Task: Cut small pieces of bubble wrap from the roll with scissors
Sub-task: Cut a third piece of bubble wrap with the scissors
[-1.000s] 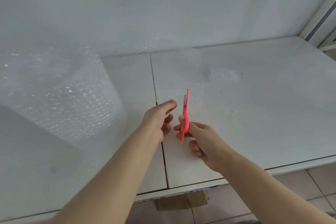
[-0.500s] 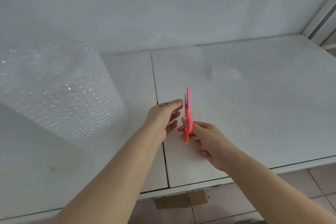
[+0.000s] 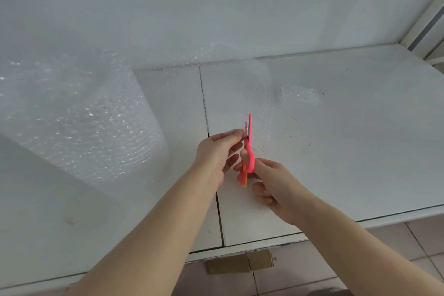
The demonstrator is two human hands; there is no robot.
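— Where's the roll [image 3: 79, 122]?
— Left of frame, on the table [image 3: 360, 163]; its sheet [image 3: 262, 103] spreads right, to the middle.
— The hands?
— Centre. The right hand [image 3: 276, 182] grips pink scissors [image 3: 249, 149], blades pointing up-frame. The left hand [image 3: 215, 151] has its fingertips at the blades; whether it pinches the sheet, I cannot tell.
— Anything else?
— A cardboard box [image 3: 240, 263] under the table edge, at the bottom.

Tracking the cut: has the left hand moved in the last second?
Yes: the left hand shifted right, away from the table seam, fingertips nearing the pink scissors.
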